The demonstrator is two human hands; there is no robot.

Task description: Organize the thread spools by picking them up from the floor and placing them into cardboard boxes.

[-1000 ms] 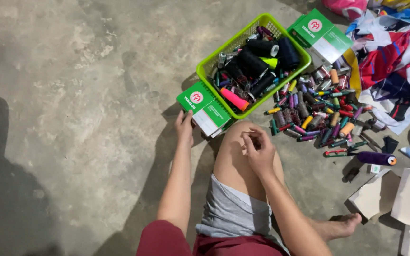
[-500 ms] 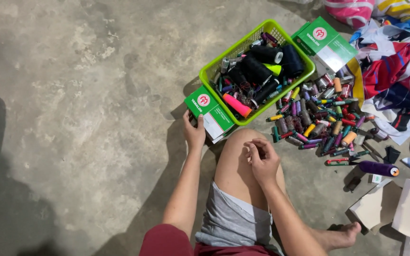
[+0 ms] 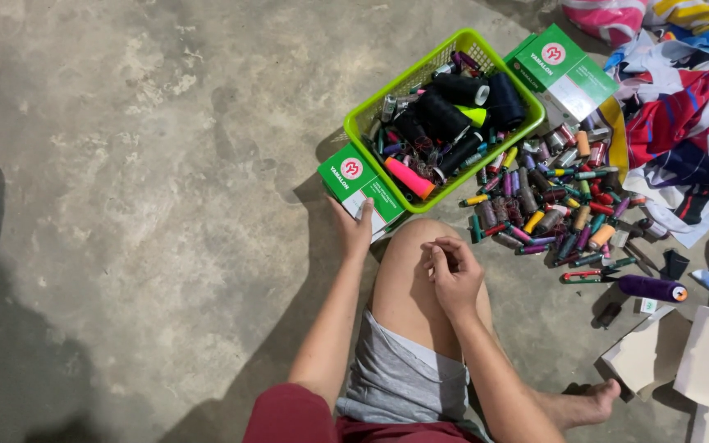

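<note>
I sit on a concrete floor with one knee raised. My left hand (image 3: 354, 227) rests on a small green and white box (image 3: 359, 185) lying on the floor beside a lime-green basket (image 3: 368, 123). The basket holds dark thread cones and a pink spool (image 3: 409, 177). My right hand (image 3: 451, 273) lies on my knee with fingers curled; whether something small is pinched in them I cannot tell.
A heap of several small coloured thread spools (image 3: 553, 205) lies right of the basket. A second green box (image 3: 562, 71) sits behind it. Colourful cloth (image 3: 683, 123), a purple spool (image 3: 651, 288), scissors (image 3: 588, 276) and cardboard pieces (image 3: 683, 361) lie at the right.
My left hand has slid onto the green box and now lies on it. The view has shifted slightly; my right hand stays on my knee.
</note>
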